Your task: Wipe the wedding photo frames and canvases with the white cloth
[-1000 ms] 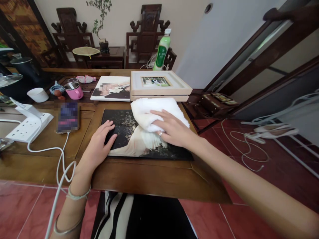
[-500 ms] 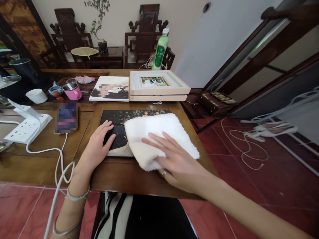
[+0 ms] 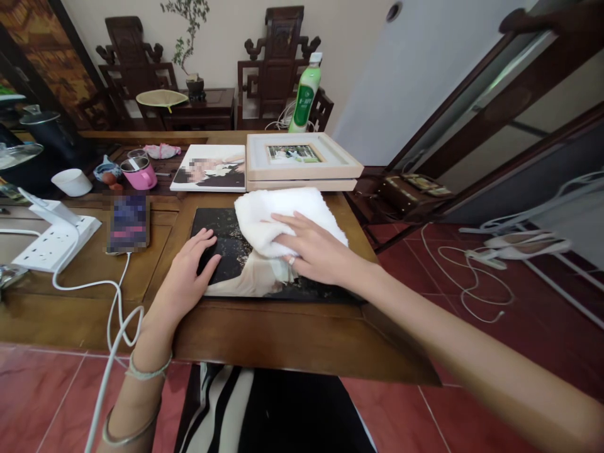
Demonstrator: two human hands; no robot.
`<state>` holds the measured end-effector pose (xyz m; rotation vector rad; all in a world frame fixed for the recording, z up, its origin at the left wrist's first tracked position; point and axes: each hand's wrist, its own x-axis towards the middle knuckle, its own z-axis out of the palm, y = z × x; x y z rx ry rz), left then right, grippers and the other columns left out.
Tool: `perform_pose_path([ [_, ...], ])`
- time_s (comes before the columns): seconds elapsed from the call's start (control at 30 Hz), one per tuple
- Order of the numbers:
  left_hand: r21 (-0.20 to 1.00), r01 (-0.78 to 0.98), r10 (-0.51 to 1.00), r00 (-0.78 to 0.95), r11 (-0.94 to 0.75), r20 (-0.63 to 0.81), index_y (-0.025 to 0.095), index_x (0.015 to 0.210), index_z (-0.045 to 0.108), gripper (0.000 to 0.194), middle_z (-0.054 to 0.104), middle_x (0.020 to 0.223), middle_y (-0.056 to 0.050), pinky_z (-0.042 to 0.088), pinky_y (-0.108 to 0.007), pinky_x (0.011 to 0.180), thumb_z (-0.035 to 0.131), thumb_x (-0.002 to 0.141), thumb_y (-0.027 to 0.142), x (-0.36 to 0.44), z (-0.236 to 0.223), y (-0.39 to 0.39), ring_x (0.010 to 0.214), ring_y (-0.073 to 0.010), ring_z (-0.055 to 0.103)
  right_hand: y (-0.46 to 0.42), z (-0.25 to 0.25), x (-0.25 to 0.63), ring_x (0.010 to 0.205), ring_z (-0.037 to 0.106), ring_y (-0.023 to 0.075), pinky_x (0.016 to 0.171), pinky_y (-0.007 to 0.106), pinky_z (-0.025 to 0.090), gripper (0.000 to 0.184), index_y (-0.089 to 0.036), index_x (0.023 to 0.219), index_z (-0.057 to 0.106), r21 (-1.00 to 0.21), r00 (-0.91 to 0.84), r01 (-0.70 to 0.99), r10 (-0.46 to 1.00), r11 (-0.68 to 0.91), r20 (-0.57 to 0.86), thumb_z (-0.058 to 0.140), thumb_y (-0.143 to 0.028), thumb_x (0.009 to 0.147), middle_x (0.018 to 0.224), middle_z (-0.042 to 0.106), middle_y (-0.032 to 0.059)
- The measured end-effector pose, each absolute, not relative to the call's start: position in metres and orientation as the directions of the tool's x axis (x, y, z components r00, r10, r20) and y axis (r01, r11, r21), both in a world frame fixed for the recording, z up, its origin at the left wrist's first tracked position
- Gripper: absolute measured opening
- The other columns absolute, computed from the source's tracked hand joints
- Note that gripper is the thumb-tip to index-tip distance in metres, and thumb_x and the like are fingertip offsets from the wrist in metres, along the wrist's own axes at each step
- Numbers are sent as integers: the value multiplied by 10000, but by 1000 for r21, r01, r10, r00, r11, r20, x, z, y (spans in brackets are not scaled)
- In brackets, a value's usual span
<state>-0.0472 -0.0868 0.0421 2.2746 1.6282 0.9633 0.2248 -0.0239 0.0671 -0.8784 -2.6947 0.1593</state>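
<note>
A dark photo panel (image 3: 226, 220) lies flat at the front of the wooden table, with a pale gown showing in its lower part. Resting on the panel's left edge is my left hand (image 3: 191, 264), fingers spread and nothing in it. My right hand (image 3: 314, 248) grips a fluffy white towel (image 3: 292, 204) by its front fold and presses it on the panel. The towel covers the panel's upper right part and reaches past its far edge. My right thumb and some fingertips are hidden in the folds.
Behind the panel stand stacked light wood frames (image 3: 302, 173) and a white-edged photo book (image 3: 207, 167). A green bottle (image 3: 306, 94) is behind them. To the left are a phone (image 3: 128, 223), a power strip (image 3: 59, 239), its white cable (image 3: 116, 314) and a pink mug (image 3: 141, 175).
My right hand has slid the towel away from me across the panel, uncovering more of the gown and the panel's lower right part. My left hand stays in place.
</note>
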Motion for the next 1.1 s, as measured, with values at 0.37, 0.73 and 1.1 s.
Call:
perform_pose_path([
  [0.37, 489, 785, 897, 187, -382, 399, 129, 1207, 605, 340, 586, 1382, -186, 386, -499, 1142, 491, 964, 336, -41, 41, -91, 1357, -271, 493, -22, 69, 200, 1420, 349, 354, 1121, 651, 272, 373, -160, 1232, 630, -212, -658, 685, 717, 697, 230, 483, -121, 892, 1394, 576, 162],
  [0.73, 490, 792, 913, 198, -363, 356, 120, 1212, 607, 352, 567, 1403, -184, 372, -505, 1152, 466, 958, 319, -41, 66, -67, 1380, -284, 463, -98, 101, 212, 1441, 292, 378, 1150, 671, 226, 333, -173, 976, 726, -252, -820, 506, 550, 825, 156, 545, -37, 731, 1533, 418, 120],
  [1.1, 493, 789, 907, 185, -366, 378, 150, 1207, 604, 332, 583, 1390, -167, 378, -511, 1146, 474, 964, 335, -53, 57, -88, 1366, -268, 483, -54, 92, 220, 1414, 377, 306, 1147, 602, 308, 408, -193, 1157, 661, -221, -774, 559, 599, 799, 208, 503, -61, 806, 1475, 503, 132],
])
